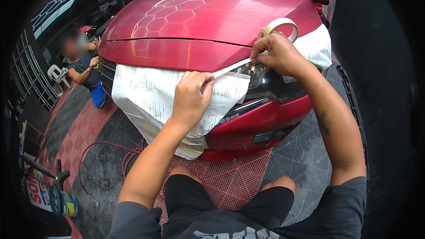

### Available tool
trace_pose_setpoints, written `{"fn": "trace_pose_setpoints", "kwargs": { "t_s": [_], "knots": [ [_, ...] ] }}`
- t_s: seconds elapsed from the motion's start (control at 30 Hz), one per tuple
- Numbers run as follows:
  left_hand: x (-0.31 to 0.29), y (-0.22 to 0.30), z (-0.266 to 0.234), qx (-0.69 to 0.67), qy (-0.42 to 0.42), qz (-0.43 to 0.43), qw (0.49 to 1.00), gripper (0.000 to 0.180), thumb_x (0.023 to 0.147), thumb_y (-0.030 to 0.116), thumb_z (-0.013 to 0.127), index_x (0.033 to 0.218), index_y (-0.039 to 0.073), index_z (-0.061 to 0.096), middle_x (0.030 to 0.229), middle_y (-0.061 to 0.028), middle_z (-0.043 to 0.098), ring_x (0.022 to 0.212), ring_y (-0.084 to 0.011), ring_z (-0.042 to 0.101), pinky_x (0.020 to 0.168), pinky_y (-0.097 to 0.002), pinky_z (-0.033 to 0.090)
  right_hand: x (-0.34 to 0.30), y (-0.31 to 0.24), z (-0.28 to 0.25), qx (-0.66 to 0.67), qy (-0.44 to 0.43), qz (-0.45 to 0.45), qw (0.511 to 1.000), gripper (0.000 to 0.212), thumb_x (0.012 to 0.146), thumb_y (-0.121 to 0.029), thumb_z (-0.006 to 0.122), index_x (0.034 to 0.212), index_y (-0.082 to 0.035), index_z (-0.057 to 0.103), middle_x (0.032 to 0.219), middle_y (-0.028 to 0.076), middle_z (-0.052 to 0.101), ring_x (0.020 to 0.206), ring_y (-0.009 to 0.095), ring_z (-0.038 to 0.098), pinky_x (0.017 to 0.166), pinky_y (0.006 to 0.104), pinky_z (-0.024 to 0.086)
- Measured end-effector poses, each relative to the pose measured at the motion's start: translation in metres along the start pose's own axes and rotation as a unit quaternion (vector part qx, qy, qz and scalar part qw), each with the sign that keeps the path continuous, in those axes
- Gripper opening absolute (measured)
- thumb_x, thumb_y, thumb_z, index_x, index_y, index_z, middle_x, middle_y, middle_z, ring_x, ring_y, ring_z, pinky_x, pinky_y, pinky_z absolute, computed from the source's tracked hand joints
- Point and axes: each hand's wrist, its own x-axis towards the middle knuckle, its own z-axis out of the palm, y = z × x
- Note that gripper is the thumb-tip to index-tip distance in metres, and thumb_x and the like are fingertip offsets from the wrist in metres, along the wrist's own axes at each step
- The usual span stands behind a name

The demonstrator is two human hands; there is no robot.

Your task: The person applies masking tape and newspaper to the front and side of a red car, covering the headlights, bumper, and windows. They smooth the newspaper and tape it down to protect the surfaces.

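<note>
Your left hand (194,92) holds the tape strip (231,67) while your right hand (279,51) grips the roll (271,25), seemingly for tension.

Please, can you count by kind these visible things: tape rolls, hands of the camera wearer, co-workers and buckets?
Tape rolls: 1 (the cream roll)
Wearer's hands: 2 (left hand, right hand)
Co-workers: 1 (person at the left)
Buckets: 1 (teal bucket)
Total: 5
</note>
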Motion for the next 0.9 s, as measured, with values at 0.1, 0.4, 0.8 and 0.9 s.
{"fn": "trace_pose_setpoints", "kwargs": {
  "t_s": [0.1,0.4,0.8,0.9],
  "knots": [
    [0.001,0.003,-0.001,0.011,0.002,0.002,1.000,0.013,0.090,0.004,0.083,0.103,0.001,0.082,0.096,-0.0156,0.081,0.090,-0.0323,0.076,0.083,-0.0416,0.060,0.000,-0.004,-0.003,0.008,-0.014,0.011,1.000,0.011,0.080,-0.003,0.076,0.088,-0.004,0.084,0.081,0.012,0.079,0.079,0.026,0.078,0.077,0.0402,0.060],
    [0.004,0.001,-0.001,0.031,0.008,-0.014,0.999,0.010,0.090,0.005,0.082,0.098,0.001,0.084,0.093,-0.0157,0.081,0.088,-0.0327,0.075,0.082,-0.0416,0.060,0.014,-0.019,-0.004,-0.064,-0.020,0.034,0.997,0.010,0.075,-0.007,0.084,0.085,-0.004,0.083,0.080,0.013,0.080,0.080,0.028,0.079,0.076,0.0425,0.061],
    [0.011,0.008,0.005,0.014,0.001,-0.027,1.000,0.009,0.090,0.007,0.081,0.098,0.003,0.084,0.094,-0.0147,0.081,0.089,-0.0324,0.075,0.085,-0.0426,0.059,-0.003,-0.013,-0.024,-0.134,0.021,-0.030,0.990,0.030,0.075,-0.013,0.094,0.101,-0.007,0.081,0.099,0.016,0.077,0.100,0.037,0.077,0.087,0.0497,0.059],
    [0.012,0.007,0.002,0.011,-0.002,-0.034,0.999,0.009,0.091,0.008,0.081,0.098,0.003,0.084,0.094,-0.0146,0.082,0.091,-0.0322,0.075,0.085,-0.0426,0.059,-0.016,-0.025,-0.013,-0.175,0.052,-0.105,0.977,0.022,0.079,-0.013,0.090,0.100,-0.009,0.081,0.101,0.014,0.074,0.100,0.037,0.075,0.088,0.0513,0.057]
  ]
}}
